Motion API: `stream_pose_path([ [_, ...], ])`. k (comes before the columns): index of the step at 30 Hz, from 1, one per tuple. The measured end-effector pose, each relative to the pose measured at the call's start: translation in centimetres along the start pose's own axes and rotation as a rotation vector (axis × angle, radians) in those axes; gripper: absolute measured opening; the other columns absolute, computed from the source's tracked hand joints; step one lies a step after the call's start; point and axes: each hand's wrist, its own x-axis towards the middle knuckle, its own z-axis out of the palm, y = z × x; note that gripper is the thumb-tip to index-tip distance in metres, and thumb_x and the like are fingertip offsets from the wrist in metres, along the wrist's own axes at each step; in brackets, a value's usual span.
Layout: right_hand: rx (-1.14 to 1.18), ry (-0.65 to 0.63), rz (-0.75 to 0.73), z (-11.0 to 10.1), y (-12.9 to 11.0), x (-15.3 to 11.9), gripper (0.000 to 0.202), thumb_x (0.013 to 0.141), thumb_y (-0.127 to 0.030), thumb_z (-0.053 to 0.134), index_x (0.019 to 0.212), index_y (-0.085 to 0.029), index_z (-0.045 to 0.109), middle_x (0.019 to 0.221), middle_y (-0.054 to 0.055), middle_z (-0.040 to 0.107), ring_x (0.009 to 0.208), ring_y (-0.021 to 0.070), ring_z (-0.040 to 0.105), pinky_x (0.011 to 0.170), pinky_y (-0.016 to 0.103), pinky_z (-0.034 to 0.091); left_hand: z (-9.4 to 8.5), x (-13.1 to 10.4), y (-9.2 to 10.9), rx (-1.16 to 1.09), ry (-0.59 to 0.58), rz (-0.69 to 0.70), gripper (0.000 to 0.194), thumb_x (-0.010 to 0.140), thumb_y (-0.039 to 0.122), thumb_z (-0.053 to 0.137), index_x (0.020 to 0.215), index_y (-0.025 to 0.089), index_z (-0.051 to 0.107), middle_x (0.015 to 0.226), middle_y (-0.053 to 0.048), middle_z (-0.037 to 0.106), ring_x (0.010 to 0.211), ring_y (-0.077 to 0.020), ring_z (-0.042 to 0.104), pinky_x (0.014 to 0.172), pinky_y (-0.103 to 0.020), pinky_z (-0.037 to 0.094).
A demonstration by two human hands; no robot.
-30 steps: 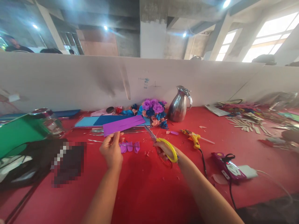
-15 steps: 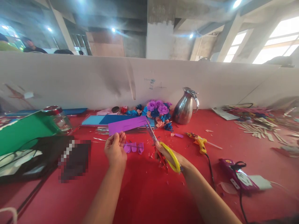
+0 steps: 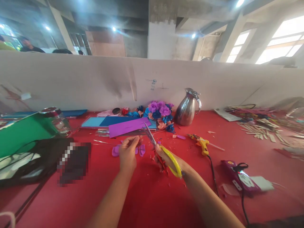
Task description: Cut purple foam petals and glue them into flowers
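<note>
My right hand (image 3: pixel 163 156) grips scissors (image 3: pixel 169 158) with yellow handles, their blades angled up to the left. The blade tips meet the right end of a purple paper strip (image 3: pixel 127 127), which overlaps the blue sheets behind it. Whether the strip rests there or hangs from my right hand, I cannot tell. My left hand (image 3: pixel 128 150) is just below the strip and apart from it, thumb and fingers pinched together. What is between them, if anything, is too small to make out. Curled purple paper petals (image 3: pixel 142 150) lie beside and partly behind my left hand.
Behind lie blue sheets (image 3: pixel 95 122) and paper flowers (image 3: pixel 163 110), next to a steel jug (image 3: pixel 186 109). To the right are a yellow glue gun (image 3: pixel 201 145) and a purple power strip (image 3: pixel 239 180) with cords. A glass jar (image 3: pixel 57 122) and green board (image 3: pixel 26 134) stand left.
My left hand has let go of the purple strip and moved right and slightly down, its fingers closing together. The scissors and strip have shifted only slightly in view.
</note>
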Motion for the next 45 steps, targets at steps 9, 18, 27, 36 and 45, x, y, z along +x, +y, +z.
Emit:
stream_pose_path([
  [9,0.011,0.036,0.037,0.2,-0.1,0.1,0.060,0.074,-0.081,0.030,0.085,-0.023,0.036,0.059,-0.009,0.041,0.036,0.0056,0.038,0.030,0.018,0.034,-0.2,0.1,-0.3,0.064,-0.012,-0.022,0.027,0.052,0.032,0.081,0.067,0.015,0.066,0.069,-0.003,0.069,0.061,-0.0132,0.063,0.065,-0.028,0.049],
  [18,-0.027,0.111,0.035,0.3,0.7,0.5,0.058,0.076,-0.080,0.029,0.077,-0.022,0.036,0.051,-0.009,0.038,0.031,0.0070,0.040,0.027,0.019,0.035,0.0,-0.1,-0.5,0.189,-0.033,0.006,0.026,0.052,0.035,0.081,0.066,0.016,0.067,0.063,-0.001,0.066,0.060,-0.0146,0.062,0.062,-0.028,0.049],
  [27,-0.167,0.101,0.023,-0.1,1.2,0.6,0.058,0.081,-0.077,0.023,0.075,-0.022,0.039,0.042,-0.007,0.043,0.030,0.0103,0.045,0.030,0.020,0.037,-0.3,0.4,-0.9,0.287,-0.055,0.050,0.025,0.056,0.036,0.078,0.068,0.017,0.067,0.062,0.000,0.066,0.061,-0.0152,0.063,0.063,-0.027,0.048],
  [36,-0.110,0.053,0.035,-0.2,0.5,0.3,0.058,0.081,-0.077,0.023,0.073,-0.022,0.039,0.042,-0.006,0.045,0.032,0.0115,0.049,0.031,0.020,0.037,-0.8,1.1,-1.3,0.345,-0.139,0.072,0.022,0.064,0.036,0.072,0.072,0.017,0.066,0.068,-0.002,0.069,0.066,-0.0164,0.065,0.066,-0.028,0.050],
  [45,-0.057,0.109,0.003,0.3,0.5,0.3,0.056,0.080,-0.076,0.031,0.077,-0.021,0.042,0.061,-0.005,0.048,0.039,0.0083,0.048,0.037,0.021,0.044,-0.6,1.2,-0.7,0.343,-0.129,0.097,0.022,0.062,0.035,0.073,0.072,0.017,0.065,0.066,-0.001,0.068,0.064,-0.0167,0.066,0.065,-0.029,0.051],
])
